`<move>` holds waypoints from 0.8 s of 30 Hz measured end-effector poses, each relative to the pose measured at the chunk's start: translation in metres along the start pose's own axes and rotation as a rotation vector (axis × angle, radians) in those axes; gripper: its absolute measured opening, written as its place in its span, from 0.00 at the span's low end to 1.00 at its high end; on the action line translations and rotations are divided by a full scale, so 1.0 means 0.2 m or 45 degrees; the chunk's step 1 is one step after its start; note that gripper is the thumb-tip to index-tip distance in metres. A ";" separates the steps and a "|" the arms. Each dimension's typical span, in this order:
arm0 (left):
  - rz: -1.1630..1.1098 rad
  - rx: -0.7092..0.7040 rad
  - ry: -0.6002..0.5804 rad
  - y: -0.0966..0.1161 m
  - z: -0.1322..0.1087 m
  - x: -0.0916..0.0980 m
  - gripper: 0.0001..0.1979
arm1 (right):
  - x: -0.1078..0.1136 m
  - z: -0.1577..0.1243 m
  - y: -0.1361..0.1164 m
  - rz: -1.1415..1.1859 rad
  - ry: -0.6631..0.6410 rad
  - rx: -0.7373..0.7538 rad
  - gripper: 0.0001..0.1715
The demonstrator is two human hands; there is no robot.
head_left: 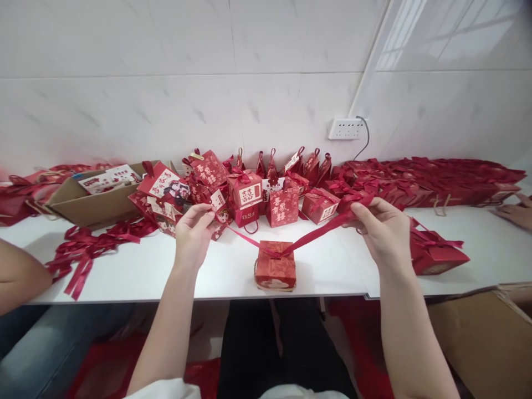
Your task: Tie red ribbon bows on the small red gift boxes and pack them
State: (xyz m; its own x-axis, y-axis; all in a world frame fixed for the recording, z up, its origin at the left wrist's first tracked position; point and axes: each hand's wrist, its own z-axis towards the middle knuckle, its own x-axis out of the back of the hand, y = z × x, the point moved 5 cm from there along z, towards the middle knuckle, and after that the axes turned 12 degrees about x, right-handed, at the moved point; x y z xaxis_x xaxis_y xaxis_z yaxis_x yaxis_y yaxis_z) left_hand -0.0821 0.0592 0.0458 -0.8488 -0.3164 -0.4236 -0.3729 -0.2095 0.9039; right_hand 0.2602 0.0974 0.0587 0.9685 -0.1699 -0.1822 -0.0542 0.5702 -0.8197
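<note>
A small red gift box (275, 271) stands near the front edge of the white table, right before me. From its top a dark red ribbon (311, 237) spreads out to both sides in a V. My left hand (194, 233) is closed, pinching the ribbon's left end between thumb and fingertips. Higher on the right, my right hand (380, 227) is closed around the other end, which is pulled fairly taut. Behind the box, a red box with a double-happiness label (248, 194) and a patterned red box (284, 208) stand among others.
Loose ribbons (97, 244) lie at left beside a cardboard box (89, 205) of cards. Rows of red bags (436, 180) line the wall at right. A red box (436, 252) sits beyond my right wrist. Other people's arm (20, 277) and hand (515, 213) show at the sides.
</note>
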 end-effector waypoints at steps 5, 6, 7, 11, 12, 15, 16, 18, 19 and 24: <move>0.175 0.039 0.096 -0.11 -0.01 0.19 0.10 | 0.20 -0.11 0.13 -0.028 -0.011 -0.195 0.16; 0.307 -0.016 0.191 -0.12 -0.01 0.23 0.09 | 0.23 -0.13 0.16 -0.036 -0.045 -0.218 0.16; 0.472 -0.098 0.291 -0.12 -0.02 0.26 0.09 | 0.26 -0.14 0.18 -0.048 -0.059 -0.216 0.18; 1.102 -0.240 0.150 -0.17 -0.04 0.16 0.09 | 0.21 -0.19 0.24 -0.262 -0.174 -0.152 0.23; 1.211 -0.182 -0.053 -0.21 -0.05 0.10 0.10 | 0.14 -0.21 0.26 -0.349 -0.306 -0.182 0.21; 1.434 0.022 -0.548 -0.34 -0.09 -0.07 0.13 | -0.11 -0.32 0.32 -0.529 -0.832 -0.301 0.20; 1.466 0.090 -0.626 -0.38 -0.10 -0.10 0.14 | -0.17 -0.36 0.33 -0.561 -0.944 -0.324 0.20; 1.479 0.231 -0.695 -0.43 -0.12 -0.11 0.15 | -0.25 -0.42 0.35 -0.593 -1.065 -0.377 0.19; 1.471 0.283 -0.710 -0.45 -0.12 -0.11 0.15 | -0.26 -0.45 0.36 -0.590 -1.087 -0.415 0.19; 1.309 0.289 -0.662 -0.51 -0.11 -0.08 0.16 | -0.26 -0.50 0.40 -0.431 -1.034 -0.499 0.20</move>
State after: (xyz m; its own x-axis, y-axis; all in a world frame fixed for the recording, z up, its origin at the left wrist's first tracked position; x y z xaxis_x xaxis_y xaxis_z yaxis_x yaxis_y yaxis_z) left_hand -0.0228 0.0640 -0.0405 -0.8210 0.1864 0.5396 0.5633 0.1105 0.8189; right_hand 0.1808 0.0718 -0.0519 0.8129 0.4158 0.4079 0.3240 0.2591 -0.9099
